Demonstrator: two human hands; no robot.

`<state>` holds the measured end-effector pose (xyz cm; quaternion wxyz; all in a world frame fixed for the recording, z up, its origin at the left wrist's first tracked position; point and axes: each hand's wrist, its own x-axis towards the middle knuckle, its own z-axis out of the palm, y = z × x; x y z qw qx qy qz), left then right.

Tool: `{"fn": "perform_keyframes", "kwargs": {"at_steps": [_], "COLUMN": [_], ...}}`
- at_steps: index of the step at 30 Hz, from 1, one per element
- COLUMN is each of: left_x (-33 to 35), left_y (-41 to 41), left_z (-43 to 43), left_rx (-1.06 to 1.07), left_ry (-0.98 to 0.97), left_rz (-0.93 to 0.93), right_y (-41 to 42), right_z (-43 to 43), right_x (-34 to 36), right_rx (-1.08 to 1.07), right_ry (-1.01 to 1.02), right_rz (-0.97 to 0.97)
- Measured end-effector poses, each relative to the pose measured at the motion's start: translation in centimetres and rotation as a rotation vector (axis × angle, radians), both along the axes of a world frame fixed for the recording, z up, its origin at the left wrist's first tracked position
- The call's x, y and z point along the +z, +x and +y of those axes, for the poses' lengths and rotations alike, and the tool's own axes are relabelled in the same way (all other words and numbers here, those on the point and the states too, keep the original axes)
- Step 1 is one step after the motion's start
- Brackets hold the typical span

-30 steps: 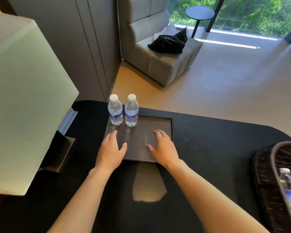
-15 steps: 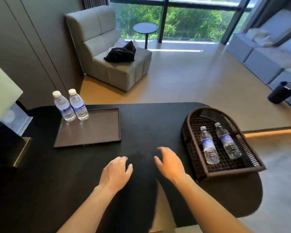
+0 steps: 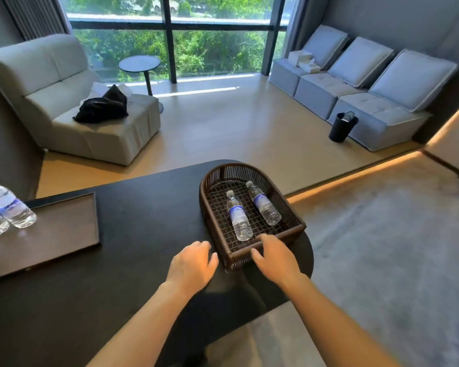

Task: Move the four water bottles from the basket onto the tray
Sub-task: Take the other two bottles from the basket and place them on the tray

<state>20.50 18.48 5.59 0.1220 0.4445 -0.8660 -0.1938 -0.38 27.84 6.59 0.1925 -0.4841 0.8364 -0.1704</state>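
We count two bottles (image 3: 239, 218) lying in the basket (image 3: 292, 229), two on the tray (image 3: 64, 234), cut off; left hand (image 3: 192, 266) and right hand (image 3: 274, 256) spread, empty.

Open tabletop (image 3: 149, 221) is lying between tray (image 3: 72, 234) at nine o'clock and basket (image 3: 215, 223); only its low rim is standing between the hands and the bottles.

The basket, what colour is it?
Dark brown, woven, with an open grid bottom: the basket shows best in the head view, the only one.
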Motion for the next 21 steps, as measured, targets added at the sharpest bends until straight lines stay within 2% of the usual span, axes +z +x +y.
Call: {"fn": "perform_keyframes", "kwargs": {"at_steps": [5, 11, 21], "left_x": [-0.3, -2.6, -8.4], "left_y": [-5.6, -12.2, -19.6], "left_z": [-2.1, -6.7, -16.0], "left_rx": [-0.059, -0.023, 0.126], "left_ry": [-0.008, 0.056, 0.3], "left_rz": [-0.037, -0.067, -0.111], "right_y": [-5.0, -10.4, -16.5], "right_z": [-1.0, -6.0, -18.2], "right_x": [-0.2, -1.7, -6.1], "right_rx": [-0.013, 0.004, 0.073], "right_ry": [0.058, 0.099, 0.215], "right_rz": [0.047, 0.073, 0.043]}}
